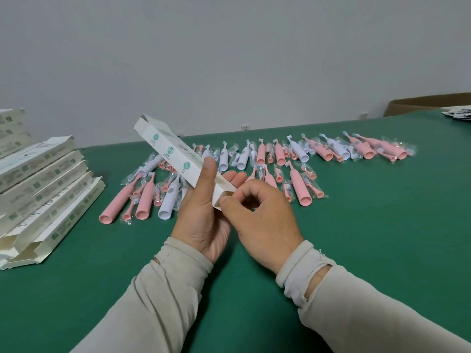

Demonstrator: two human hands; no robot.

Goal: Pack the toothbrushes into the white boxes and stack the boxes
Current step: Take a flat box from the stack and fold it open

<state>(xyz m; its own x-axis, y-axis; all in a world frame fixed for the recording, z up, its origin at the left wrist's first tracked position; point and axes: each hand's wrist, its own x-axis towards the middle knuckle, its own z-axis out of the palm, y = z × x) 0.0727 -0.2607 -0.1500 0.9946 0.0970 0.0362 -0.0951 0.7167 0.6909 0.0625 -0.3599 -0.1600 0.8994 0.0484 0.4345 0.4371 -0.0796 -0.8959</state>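
Gripped in the left hand [201, 212], a white box [178, 159] tilts above the surface [356, 238]; the right hand [262, 222] pinches its near open end. Toothbrushes [254, 164] lie beyond, stacked boxes [43, 189] at left.

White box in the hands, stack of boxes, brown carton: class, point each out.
white box [170, 151], head view, printed side face.
stack of boxes [48, 179], head view, upper boxes' sides.
brown carton [423, 103], head view, front wall.

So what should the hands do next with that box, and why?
Probably finish opening the end flap. The left hand holds the white box tilted in the air, the right hand pinches its near end, and the toothbrushes lie unpacked on the green table.
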